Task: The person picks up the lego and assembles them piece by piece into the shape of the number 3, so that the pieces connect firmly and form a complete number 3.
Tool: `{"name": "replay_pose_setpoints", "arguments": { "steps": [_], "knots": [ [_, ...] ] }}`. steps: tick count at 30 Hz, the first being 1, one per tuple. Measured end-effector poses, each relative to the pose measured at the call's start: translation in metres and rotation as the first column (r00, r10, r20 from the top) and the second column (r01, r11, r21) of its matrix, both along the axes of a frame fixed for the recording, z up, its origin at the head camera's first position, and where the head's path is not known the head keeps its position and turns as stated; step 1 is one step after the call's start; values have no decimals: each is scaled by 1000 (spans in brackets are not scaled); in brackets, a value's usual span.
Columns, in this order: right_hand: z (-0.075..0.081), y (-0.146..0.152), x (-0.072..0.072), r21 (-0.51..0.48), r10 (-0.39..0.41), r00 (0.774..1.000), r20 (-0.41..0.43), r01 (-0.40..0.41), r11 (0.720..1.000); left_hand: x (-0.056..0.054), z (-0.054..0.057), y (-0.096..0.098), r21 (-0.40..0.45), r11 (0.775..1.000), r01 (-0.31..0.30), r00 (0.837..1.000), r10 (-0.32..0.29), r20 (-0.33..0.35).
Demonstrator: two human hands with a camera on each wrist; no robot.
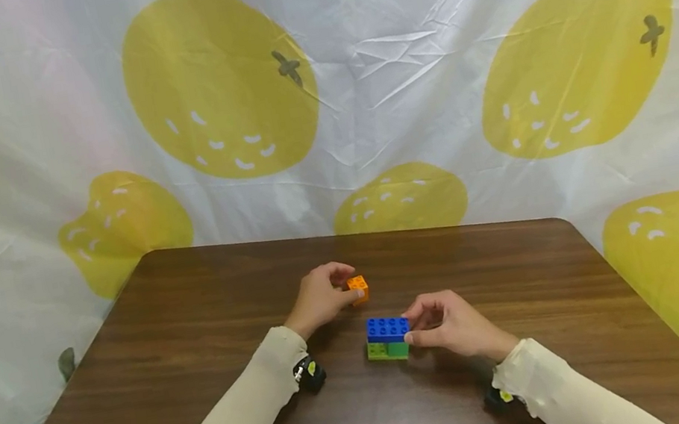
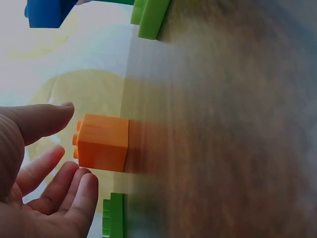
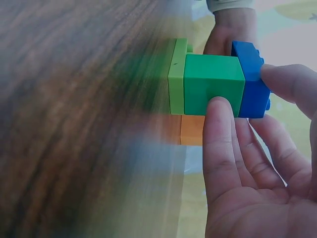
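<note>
On the table stands a small stack of toy building bricks: a lime-green flat base, a green brick on its right part and a blue brick across the top. My right hand holds this stack at its right end, thumb against the blue brick and one fingertip over the green brick. Farther back, an orange brick sits with its studs up. Around it is my left hand, thumb and fingers spread; in the left wrist view the thumb tip is apart from the orange brick.
A thin green brick lies past the orange one in the left wrist view; in the head view the left hand hides it. The brown wooden table ends at a white curtain printed with yellow fruit.
</note>
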State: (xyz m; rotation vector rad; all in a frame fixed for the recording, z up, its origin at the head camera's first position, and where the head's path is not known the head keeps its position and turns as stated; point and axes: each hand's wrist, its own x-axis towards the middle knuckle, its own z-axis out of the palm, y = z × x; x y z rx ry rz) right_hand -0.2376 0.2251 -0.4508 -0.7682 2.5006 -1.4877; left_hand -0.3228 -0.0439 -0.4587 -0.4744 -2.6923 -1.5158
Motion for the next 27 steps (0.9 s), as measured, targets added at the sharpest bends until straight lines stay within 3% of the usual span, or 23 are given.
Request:
{"name": "replay_pose_setpoints", "arguments": {
  "steps": [6,13,27],
  "knots": [
    [2,0,0,-1,7,1000,12,-7,1000,-3,2,2,-21,1000,-9,1000,9,18],
    [1,-1,0,-11,15,1000,22,-14,1000,-6,-4,3,-53,999,10,1000,-9,23],
    [0,1,0,3,-18,999,39,18,1000,-3,-4,2,-34,999,17,999,-16,36]
  ]
}}
